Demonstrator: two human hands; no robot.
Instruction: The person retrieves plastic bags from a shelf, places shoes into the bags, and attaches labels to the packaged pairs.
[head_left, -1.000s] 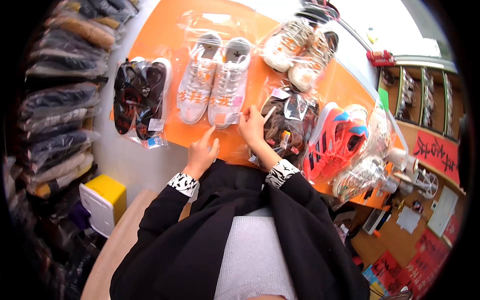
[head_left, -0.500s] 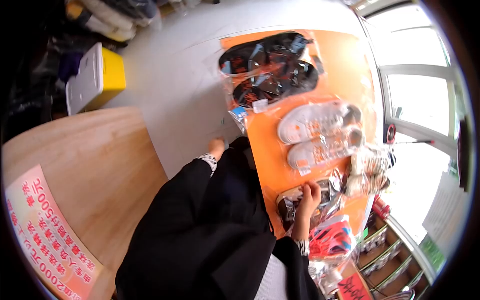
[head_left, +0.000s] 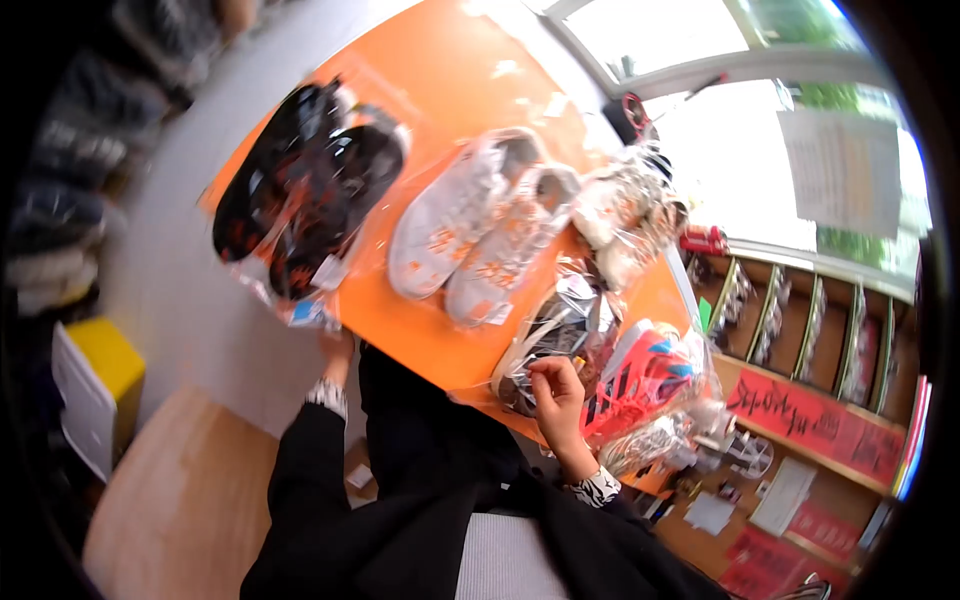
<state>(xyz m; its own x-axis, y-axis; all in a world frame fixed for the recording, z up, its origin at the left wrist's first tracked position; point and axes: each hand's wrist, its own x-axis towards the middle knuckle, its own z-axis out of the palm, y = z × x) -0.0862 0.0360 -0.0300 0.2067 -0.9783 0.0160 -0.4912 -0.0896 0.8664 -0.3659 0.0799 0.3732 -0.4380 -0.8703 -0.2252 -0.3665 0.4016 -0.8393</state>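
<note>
The right hand [head_left: 556,392] rests on a clear plastic bag with a pair of dark shoes [head_left: 548,338] inside, at the near edge of the orange table [head_left: 440,80]. Its fingers are curled and pinch the plastic of this bag. The left hand [head_left: 336,347] is at the near-left corner of the table, just under a small blue and white tag [head_left: 305,312] that hangs from the bag of black shoes [head_left: 300,190]. The picture is blurred there, so I cannot tell if this hand is open or closed; it seems to touch the table edge.

Between the two bags lies a pair of white shoes [head_left: 480,235] with orange marks, also in plastic. To the right of the dark shoes is a bag with red and blue shoes [head_left: 645,375], touching it. Behind them is one more bag of light shoes [head_left: 630,215]. A yellow and white box [head_left: 95,385] stands on the floor at the left.
</note>
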